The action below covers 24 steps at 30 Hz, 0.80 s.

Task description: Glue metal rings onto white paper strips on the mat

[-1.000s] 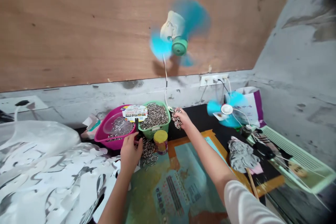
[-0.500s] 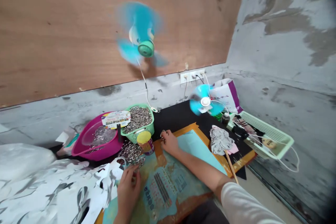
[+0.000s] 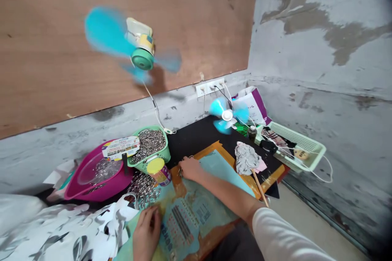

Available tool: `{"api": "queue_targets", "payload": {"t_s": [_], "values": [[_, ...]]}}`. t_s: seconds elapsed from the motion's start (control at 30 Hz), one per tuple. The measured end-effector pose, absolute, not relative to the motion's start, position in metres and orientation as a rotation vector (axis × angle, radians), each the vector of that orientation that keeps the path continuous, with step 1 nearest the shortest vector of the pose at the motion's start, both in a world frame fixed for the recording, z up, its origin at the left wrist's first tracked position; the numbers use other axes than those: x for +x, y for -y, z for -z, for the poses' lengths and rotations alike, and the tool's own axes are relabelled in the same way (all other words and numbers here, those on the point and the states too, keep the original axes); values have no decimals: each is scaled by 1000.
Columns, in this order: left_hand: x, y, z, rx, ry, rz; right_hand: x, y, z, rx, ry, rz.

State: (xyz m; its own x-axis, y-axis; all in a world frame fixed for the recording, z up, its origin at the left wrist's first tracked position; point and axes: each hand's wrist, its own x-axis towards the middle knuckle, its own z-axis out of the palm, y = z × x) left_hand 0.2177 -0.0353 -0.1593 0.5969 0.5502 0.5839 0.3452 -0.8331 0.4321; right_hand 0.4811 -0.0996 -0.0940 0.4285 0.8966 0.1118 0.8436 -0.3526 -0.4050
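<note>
My right hand [image 3: 190,169] rests palm down on the blue-green printed mat [image 3: 196,216], with a small metal ring [image 3: 181,172] at its fingertips. My left hand [image 3: 146,232] sits at the mat's near edge, fingers drawn together; anything between them is hidden. Just above it lies a heap of linked metal rings [image 3: 142,189]. Farther back, a green plastic basket [image 3: 161,155] brims with metal rings, and a magenta basin [image 3: 104,189] holds more behind a clear lid [image 3: 94,171]. A yellow-lidded can [image 3: 159,172] stands between the heap and the basket.
Crumpled white patterned sheeting [image 3: 61,228] fills the lower left. To the right lie a grey cloth [image 3: 246,158], a wooden stick [image 3: 260,187], a small blue fan [image 3: 227,115] and a pale green tray [image 3: 290,149] with cables. A blue fan [image 3: 141,57] spins on the plywood wall.
My right hand has moved from near the basket down onto the mat, no longer carrying the bunch of rings. My left hand has moved toward me. The whole scene has shifted left in view.
</note>
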Motion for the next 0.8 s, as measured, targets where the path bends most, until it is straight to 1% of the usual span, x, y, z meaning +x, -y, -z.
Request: {"api": "queue_targets", "payload": {"t_s": [0.23,0.37,0.6,0.8], "values": [[220,50,154,2493,-767,-994,510,102,72,-2239,1516,-293],[219,55,150,2467,-841,-912,532,97,69,-2274,1473,-309],[216,57,151,2437,-886,-812,538,92,94,-2522,1336,-403],[216,56,154,2452,-914,-766,515,81,111,-2510,1351,-428]]}}
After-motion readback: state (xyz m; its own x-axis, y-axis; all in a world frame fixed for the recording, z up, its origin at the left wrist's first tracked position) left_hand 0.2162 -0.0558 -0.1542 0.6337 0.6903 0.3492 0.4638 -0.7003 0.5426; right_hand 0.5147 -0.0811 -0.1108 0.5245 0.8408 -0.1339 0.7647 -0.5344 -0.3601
